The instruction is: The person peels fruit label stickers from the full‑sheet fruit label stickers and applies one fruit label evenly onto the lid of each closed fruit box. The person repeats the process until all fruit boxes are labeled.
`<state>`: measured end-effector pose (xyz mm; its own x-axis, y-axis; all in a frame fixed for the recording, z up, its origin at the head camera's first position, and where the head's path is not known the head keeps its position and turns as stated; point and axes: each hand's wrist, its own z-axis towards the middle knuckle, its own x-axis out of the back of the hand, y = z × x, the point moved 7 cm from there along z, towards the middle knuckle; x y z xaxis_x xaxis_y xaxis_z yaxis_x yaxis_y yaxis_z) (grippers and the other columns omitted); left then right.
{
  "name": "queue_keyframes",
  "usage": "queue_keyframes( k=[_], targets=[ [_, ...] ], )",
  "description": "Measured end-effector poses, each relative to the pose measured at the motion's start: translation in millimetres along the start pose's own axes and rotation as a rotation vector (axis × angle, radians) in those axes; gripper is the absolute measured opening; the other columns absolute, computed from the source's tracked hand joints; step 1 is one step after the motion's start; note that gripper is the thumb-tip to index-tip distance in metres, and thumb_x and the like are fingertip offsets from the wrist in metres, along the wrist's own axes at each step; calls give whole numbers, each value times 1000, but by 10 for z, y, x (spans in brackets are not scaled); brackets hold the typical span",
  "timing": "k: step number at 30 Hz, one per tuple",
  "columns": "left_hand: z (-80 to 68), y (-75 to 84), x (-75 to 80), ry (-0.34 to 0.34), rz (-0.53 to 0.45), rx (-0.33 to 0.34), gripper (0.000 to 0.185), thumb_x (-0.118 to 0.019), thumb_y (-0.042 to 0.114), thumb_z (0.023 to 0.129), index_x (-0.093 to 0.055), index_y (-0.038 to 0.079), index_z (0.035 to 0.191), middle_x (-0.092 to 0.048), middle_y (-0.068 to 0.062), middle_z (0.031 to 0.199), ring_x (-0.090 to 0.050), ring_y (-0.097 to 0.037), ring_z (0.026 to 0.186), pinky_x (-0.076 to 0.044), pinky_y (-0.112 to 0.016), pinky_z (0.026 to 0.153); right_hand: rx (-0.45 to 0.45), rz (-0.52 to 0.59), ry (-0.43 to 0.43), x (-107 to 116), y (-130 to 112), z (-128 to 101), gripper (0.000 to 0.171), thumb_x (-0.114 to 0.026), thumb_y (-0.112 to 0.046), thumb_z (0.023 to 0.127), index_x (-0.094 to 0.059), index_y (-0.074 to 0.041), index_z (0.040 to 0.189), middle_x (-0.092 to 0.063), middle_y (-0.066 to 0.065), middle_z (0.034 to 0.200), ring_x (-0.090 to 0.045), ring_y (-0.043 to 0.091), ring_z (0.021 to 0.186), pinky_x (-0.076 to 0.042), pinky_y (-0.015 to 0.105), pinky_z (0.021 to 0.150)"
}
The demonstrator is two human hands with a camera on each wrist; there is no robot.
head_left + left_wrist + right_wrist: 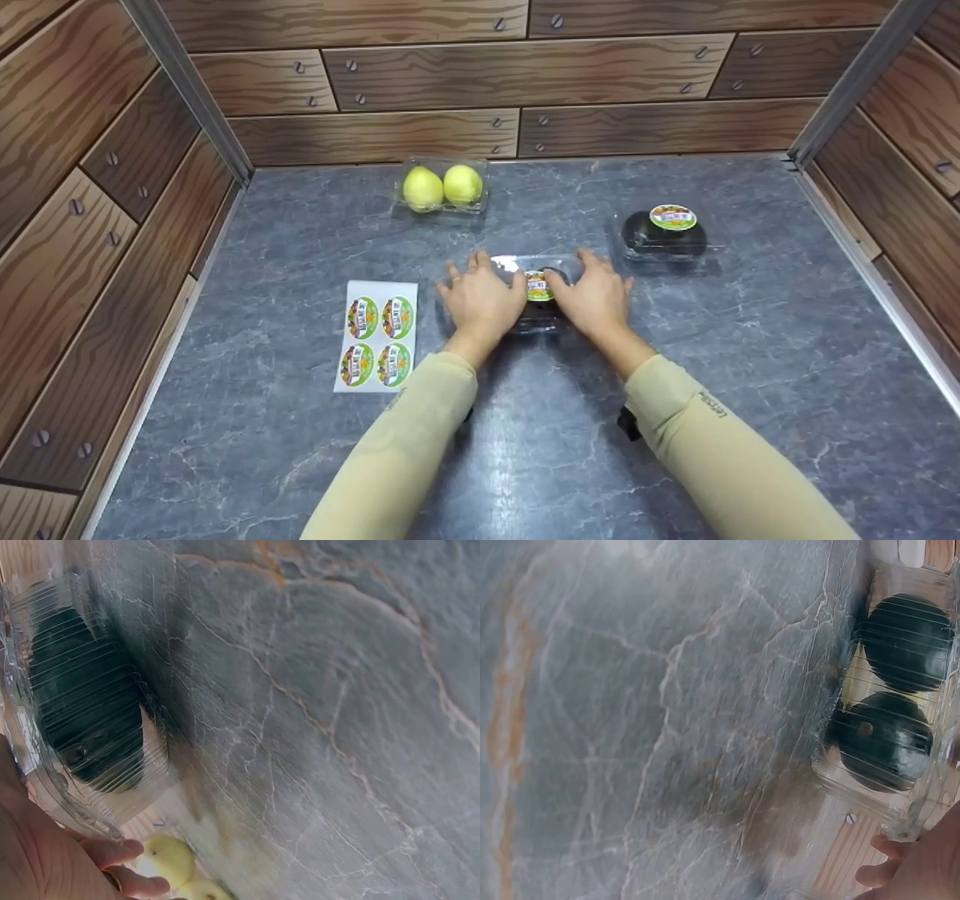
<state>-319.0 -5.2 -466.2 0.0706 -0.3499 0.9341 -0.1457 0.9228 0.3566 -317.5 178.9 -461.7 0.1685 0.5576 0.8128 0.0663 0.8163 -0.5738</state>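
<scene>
A clear plastic clamshell box (537, 325) lies in the middle of the table, with dark green avocados (885, 742) showing through its ribbed wall in both wrist views. On its lid is a round, colourful label sticker (538, 288). My left hand (486, 298) rests over the left part of the lid, thumb at the sticker's left edge and fingers spread past the far side. From the right, my right hand (598, 298) mirrors it, its thumb at the sticker's right edge. Both hands press down with extended fingers.
A white sheet (375, 336) with several round stickers lies left of the hands. At the back, a clear box holds two yellow-green fruits (463, 185). Farther right stands another clear box (660, 256) of dark fruit, with a sticker on top. Wood-patterned walls (525, 75) enclose the table.
</scene>
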Motion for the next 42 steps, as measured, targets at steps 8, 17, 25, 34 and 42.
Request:
queue_keyframes(
  k=[8, 17, 25, 34, 42],
  targets=[
    [-4, -2, 0, -1, -1, 1, 79, -48, 60, 103, -43, 9, 162, -49, -8, 163, -34, -45, 154, -26, -68, 121, 6, 6, -1, 3, -1, 3, 74, -67, -48, 97, -54, 1, 151, -55, 27, 151, -39, 49, 149, -16, 75, 120],
    [-8, -6, 9, 2, -24, -4, 75, -49, 55, 103, -44, 8, 162, -51, -8, 161, -36, -46, 153, -27, -68, 121, -1, -1, -20, 8, -8, -6, 75, -66, -49, 98, -53, 2, 152, -55, 27, 151, -40, 49, 149, -17, 76, 120],
    [-18, -6, 17, -16, -31, -7, 85, -48, 65, 101, -43, 7, 162, -49, -9, 162, -35, -45, 154, -26, -68, 121, 7, -7, -30, 21, -4, -15, 77, -65, -51, 98, -52, 1, 153, -54, 27, 153, -40, 49, 149, -18, 74, 120],
    [-30, -41, 6, -66, -31, -75, 100, -46, 77, 95, -35, 6, 165, -41, -11, 167, -31, -47, 155, -28, -67, 121, 38, -7, -121, 32, 11, -32, 94, -67, -61, 95, -40, 2, 160, -46, 24, 160, -32, 52, 152, -14, 77, 120],
    [-45, -46, 33, -65, -32, -99, 104, -49, 78, 93, -34, 5, 166, -41, -11, 167, -32, -46, 154, -30, -67, 119, 42, -12, -146, 39, 4, -50, 100, -68, -63, 94, -37, 3, 161, -42, 29, 161, -30, 54, 152, -14, 78, 119]
  ],
)
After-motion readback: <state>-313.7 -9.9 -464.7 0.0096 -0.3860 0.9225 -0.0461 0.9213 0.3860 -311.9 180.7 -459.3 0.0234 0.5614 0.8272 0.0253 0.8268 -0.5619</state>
